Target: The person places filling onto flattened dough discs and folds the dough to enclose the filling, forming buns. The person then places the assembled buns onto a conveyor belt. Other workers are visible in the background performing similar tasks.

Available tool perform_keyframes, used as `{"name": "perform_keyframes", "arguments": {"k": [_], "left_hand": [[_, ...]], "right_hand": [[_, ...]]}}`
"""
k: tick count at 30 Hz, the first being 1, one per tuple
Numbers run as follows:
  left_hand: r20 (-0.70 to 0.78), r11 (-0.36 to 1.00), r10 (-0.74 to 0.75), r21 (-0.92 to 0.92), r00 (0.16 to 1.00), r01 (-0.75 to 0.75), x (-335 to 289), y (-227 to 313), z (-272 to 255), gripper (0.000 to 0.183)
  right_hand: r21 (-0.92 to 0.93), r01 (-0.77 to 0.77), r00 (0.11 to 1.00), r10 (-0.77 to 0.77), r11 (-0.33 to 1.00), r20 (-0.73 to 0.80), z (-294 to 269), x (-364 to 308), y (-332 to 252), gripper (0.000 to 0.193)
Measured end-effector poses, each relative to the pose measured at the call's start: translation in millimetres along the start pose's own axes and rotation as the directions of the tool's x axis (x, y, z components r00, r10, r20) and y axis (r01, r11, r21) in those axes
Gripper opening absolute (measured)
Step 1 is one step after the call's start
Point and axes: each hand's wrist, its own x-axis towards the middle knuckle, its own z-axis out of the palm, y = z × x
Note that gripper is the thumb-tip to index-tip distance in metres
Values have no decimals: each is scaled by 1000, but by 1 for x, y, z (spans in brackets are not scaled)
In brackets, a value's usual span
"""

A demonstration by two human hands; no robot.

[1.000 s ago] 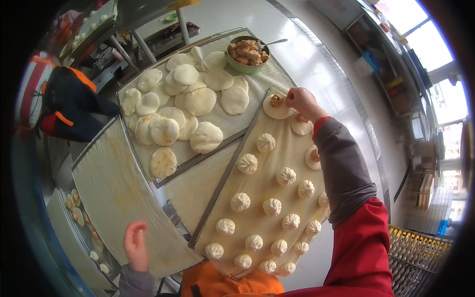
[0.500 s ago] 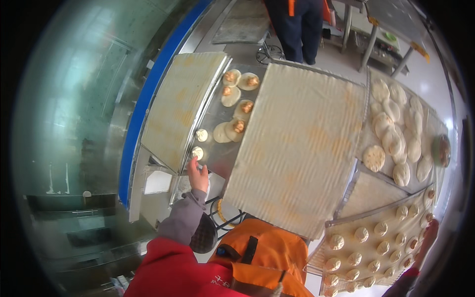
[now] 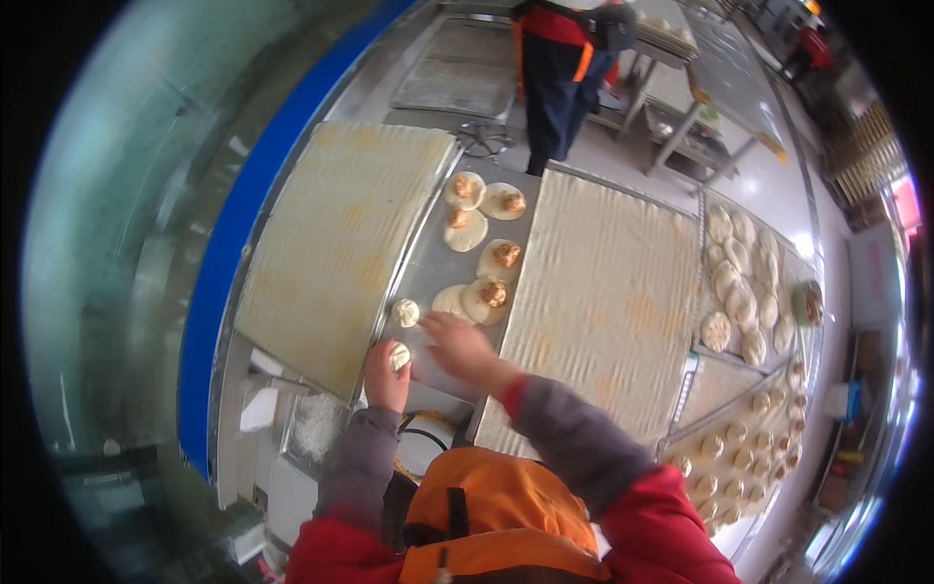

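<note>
A pleated dough bun (image 3: 400,356) rests in the curled fingers of my left hand (image 3: 386,380), low over the near end of a metal work surface (image 3: 420,275). Just beyond it sits a second pleated bun (image 3: 405,312). My right hand (image 3: 461,347) reaches in from the right with fingers stretched toward that second bun; nothing shows in it. Past its fingertips lie overlapping flat dough rounds, one with a mound of orange-brown filling (image 3: 493,294). Several more filled rounds (image 3: 506,255) lie farther up the metal.
Cloth-covered trays flank the metal strip, one left (image 3: 341,234) and one right (image 3: 603,292). Farther right are a tray of flat dough pieces (image 3: 715,332), a tray of pleated buns (image 3: 712,447) and a round container (image 3: 807,303). A person (image 3: 561,83) stands beyond the surface.
My right hand has come from the bun tray at far right to the metal surface. My left hand has closed around the nearer bun. The view has shifted.
</note>
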Motion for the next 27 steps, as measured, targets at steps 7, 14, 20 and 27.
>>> {"name": "perform_keyframes", "arguments": {"k": [7,14,20,27], "left_hand": [[-6,942,-213,-265,977,204,-27,-5,-4,51],[133,734,-348,-577,928,358,-47,27,-13,53],[115,924,-20,-377,993,62,-22,63,0,49],[137,968,141,-229,981,-107,-7,67,21,52]], "right_hand": [[-290,-127,954,36,949,-299,94,72,1,54],[41,-30,957,40,999,-288,74,67,12,62],[94,-74,975,92,993,-203,26,-26,15,45],[-81,-150,976,134,985,-171,13,-53,25,44]]}}
